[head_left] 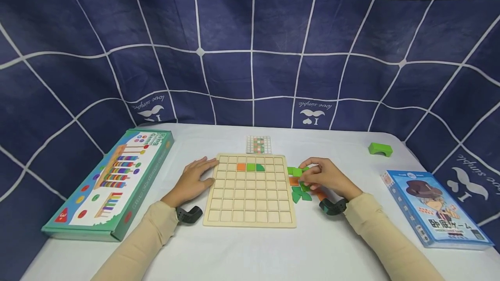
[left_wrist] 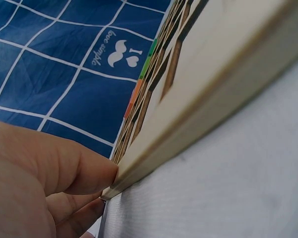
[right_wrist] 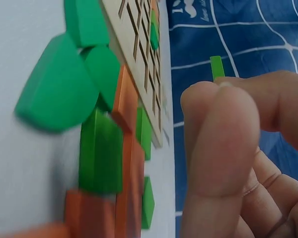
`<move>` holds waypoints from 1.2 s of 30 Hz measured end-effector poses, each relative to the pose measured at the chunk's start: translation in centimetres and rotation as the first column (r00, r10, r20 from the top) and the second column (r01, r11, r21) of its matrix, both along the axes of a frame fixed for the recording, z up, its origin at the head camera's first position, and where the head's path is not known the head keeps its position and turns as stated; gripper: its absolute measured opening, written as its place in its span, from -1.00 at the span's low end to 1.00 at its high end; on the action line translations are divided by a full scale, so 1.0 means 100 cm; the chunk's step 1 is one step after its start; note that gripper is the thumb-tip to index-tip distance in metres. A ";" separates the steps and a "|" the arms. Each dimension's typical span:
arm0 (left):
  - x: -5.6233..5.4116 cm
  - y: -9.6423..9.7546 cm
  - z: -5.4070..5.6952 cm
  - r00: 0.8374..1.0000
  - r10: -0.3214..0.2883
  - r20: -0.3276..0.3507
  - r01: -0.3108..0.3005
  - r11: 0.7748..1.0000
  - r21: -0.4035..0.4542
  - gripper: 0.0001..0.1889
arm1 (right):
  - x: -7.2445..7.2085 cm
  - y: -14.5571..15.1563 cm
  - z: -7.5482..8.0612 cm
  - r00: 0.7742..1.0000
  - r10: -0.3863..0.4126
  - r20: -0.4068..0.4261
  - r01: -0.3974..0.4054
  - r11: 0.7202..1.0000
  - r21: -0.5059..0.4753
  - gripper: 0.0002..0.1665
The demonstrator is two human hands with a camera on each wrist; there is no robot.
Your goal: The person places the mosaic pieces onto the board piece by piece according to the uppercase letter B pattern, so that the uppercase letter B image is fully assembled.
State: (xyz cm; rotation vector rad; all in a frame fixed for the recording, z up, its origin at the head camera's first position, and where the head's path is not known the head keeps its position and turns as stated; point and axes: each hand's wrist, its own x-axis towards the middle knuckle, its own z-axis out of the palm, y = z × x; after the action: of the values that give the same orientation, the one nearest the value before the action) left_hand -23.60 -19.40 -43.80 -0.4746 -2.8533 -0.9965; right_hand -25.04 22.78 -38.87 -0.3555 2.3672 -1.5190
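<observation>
A wooden grid board (head_left: 250,205) lies flat on the table, with an orange square tile (head_left: 241,167), a light green square tile (head_left: 251,167) and a dark green rounded tile (head_left: 260,168) side by side in one of its upper rows. My left hand (head_left: 192,180) touches the board's left edge with the thumb and fingertips, its fingers extended. Right of the board, my right hand (head_left: 324,176) pinches a light green tile (right_wrist: 217,67) between thumb and index finger. Below that hand is a loose pile with orange tiles (right_wrist: 92,213), light green tiles (right_wrist: 100,153) and dark green tiles (right_wrist: 59,87).
A small pattern card (head_left: 258,145) lies behind the board. The large ring game box (head_left: 113,181) stands at left, a blue game box (head_left: 435,207) at right. A green arch block (head_left: 380,149) sits at the back right, before the blue checked cloth (head_left: 226,73).
</observation>
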 end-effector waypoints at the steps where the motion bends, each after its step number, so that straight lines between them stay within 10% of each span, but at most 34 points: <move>1: 0.000 0.000 0.000 1.000 -0.001 -0.001 0.001 1.000 0.000 -0.38 | -0.001 -0.003 0.000 1.000 0.007 -0.003 -0.007 1.000 0.000 -0.54; 36: -0.001 0.000 0.000 1.000 0.001 0.000 -0.001 1.000 -0.009 -0.40 | -0.017 -0.111 -0.012 0.988 0.141 0.062 -0.125 0.969 -0.215 -0.59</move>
State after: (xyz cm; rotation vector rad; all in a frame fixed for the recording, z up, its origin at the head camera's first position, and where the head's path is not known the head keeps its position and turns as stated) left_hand -23.66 -19.37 -43.79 -0.4743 -2.8587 -0.9839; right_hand -26.77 11.70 -40.07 -0.4847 2.0848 -1.6910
